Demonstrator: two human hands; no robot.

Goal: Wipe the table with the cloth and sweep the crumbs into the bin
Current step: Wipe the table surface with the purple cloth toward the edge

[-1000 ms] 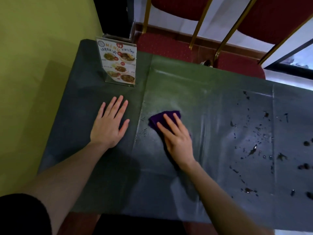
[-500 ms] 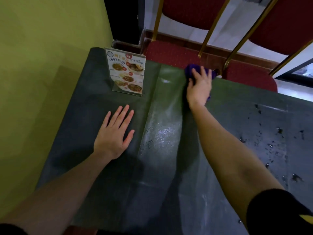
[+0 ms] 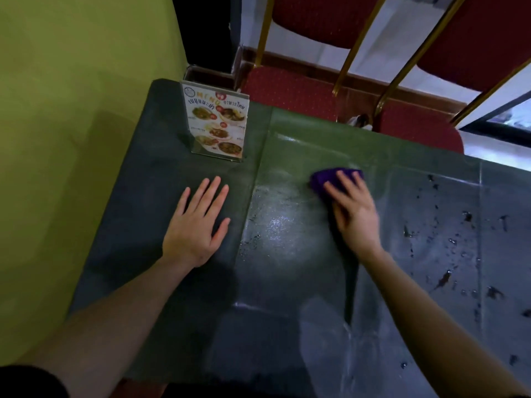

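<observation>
Under the flat, straight fingers of the right hand [image 3: 355,214] lies the purple cloth [image 3: 323,179], pressed to the dark green table [image 3: 287,282] and poking out past the fingertips. To that hand's right, dark crumbs [image 3: 465,216] dot the tabletop. To its left, the left hand [image 3: 195,228] rests palm-down, fingers spread, holding nothing; a menu stand [image 3: 218,122] stands just beyond its fingertips.

One table [image 3: 178,173], one cloth [image 3: 326,178], one menu stand [image 3: 217,122], two chairs [image 3: 290,90], two hands [image 3: 198,222]
</observation>
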